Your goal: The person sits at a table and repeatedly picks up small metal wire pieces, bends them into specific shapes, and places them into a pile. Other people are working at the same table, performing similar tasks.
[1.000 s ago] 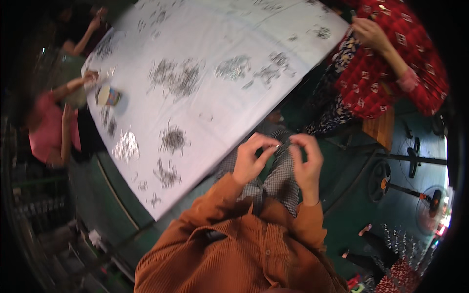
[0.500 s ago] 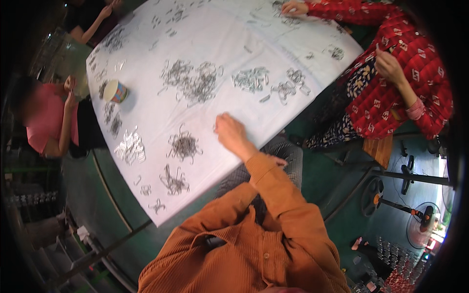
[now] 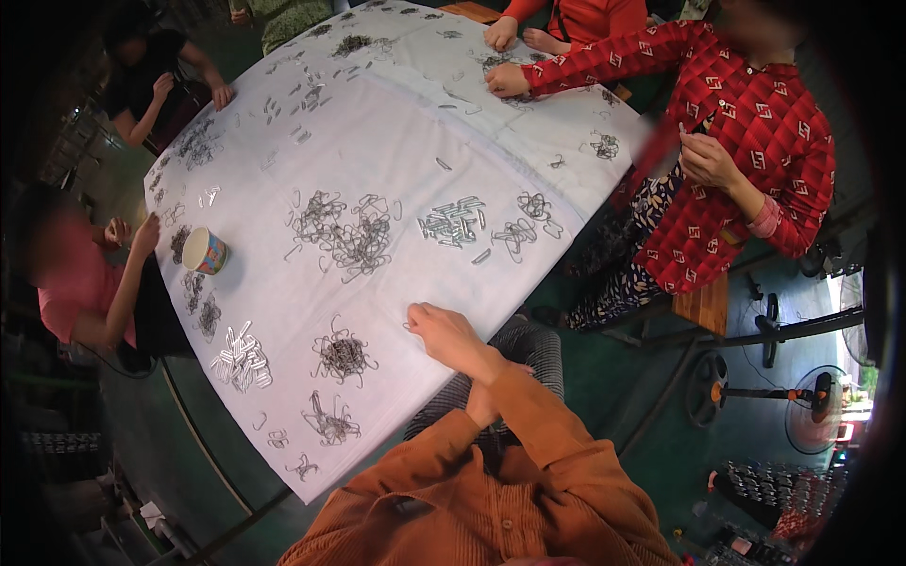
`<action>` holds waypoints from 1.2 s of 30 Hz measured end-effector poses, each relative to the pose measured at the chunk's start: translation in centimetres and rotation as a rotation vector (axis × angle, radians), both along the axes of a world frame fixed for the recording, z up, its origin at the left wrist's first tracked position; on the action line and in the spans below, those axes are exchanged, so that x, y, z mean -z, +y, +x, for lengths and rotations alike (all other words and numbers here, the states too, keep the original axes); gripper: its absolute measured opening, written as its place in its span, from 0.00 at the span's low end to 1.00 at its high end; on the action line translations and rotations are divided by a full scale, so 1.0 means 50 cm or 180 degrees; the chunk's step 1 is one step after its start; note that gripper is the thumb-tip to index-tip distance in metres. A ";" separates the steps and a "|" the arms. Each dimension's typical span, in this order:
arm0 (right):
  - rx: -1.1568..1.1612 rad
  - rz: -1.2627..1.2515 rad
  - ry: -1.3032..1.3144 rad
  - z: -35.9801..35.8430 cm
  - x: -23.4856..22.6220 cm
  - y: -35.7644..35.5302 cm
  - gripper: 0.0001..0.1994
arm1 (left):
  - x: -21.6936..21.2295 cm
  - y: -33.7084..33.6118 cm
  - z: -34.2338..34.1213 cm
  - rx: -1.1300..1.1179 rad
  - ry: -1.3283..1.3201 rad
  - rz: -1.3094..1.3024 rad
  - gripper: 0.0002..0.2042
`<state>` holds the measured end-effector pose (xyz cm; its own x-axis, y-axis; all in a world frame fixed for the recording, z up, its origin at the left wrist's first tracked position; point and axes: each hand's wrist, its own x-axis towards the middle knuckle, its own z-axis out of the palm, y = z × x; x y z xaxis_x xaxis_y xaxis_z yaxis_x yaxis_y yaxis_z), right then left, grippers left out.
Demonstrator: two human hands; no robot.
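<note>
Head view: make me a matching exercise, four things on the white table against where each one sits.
Things:
1. paper cup
2. person's right hand
3. neat row of silver clips
4. tangled wire pile

Places:
A. near the table's middle, toward the red-sleeved person
B. by the table's left edge, close to the person in pink
C. resting on the cloth at the near edge
D. just left of the resting hand

Pairs: 1-B, 2-C, 3-A, 4-D
</note>
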<state>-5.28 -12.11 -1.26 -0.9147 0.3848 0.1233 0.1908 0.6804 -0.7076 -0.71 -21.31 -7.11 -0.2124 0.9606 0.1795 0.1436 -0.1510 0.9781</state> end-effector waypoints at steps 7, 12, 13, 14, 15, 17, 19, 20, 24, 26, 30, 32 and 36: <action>0.0781 -0.1960 0.0878 0.201 -0.145 -0.018 0.01 | -0.053 -0.008 0.005 -0.0652 -0.0027 -0.0043 0.12; 0.1516 -0.2187 0.1323 0.354 -0.134 -0.036 0.03 | -0.134 -0.006 0.009 -0.0375 -0.0818 -0.0426 0.08; 0.1603 -0.2361 0.1480 0.369 -0.131 -0.037 0.04 | -0.140 -0.007 0.011 -0.0356 -0.0956 -0.0430 0.08; 0.1507 -0.2317 0.1592 0.379 -0.135 -0.036 0.05 | -0.144 -0.009 0.012 -0.0341 -0.1095 -0.0433 0.08; 0.1575 -0.2308 0.1615 0.385 -0.131 -0.036 0.05 | -0.153 -0.010 0.013 -0.0326 -0.1228 -0.0449 0.08; 0.1700 -0.2290 0.1654 0.396 -0.119 -0.037 0.05 | -0.185 -0.008 0.017 -0.0276 -0.1318 -0.0433 0.07; 0.1730 -0.2349 0.1754 0.397 -0.120 -0.036 0.05 | -0.205 -0.009 0.019 -0.0275 -0.1309 -0.0423 0.07; 0.1741 -0.2381 0.1801 0.396 -0.120 -0.036 0.05 | -0.208 -0.008 0.019 -0.0287 -0.1310 -0.0459 0.07; 0.1773 -0.2157 0.1675 0.392 -0.125 -0.028 0.05 | -0.217 -0.006 0.021 -0.0379 -0.1283 -0.0461 0.07; 0.1688 -0.1950 0.1476 0.389 -0.139 -0.021 0.05 | -0.224 -0.004 0.024 -0.0428 -0.1289 -0.0434 0.07; 0.1827 -0.1802 0.1468 0.389 -0.151 -0.021 0.05 | -0.241 0.004 0.031 -0.0521 -0.1115 -0.0376 0.07; 0.1873 -0.1825 0.1608 0.386 -0.155 -0.022 0.05 | -0.246 0.009 0.035 -0.0583 -0.0895 -0.0291 0.08; 0.1818 -0.1961 0.1878 0.385 -0.166 -0.014 0.05 | -0.274 0.022 0.044 -0.0616 -0.0633 -0.0260 0.09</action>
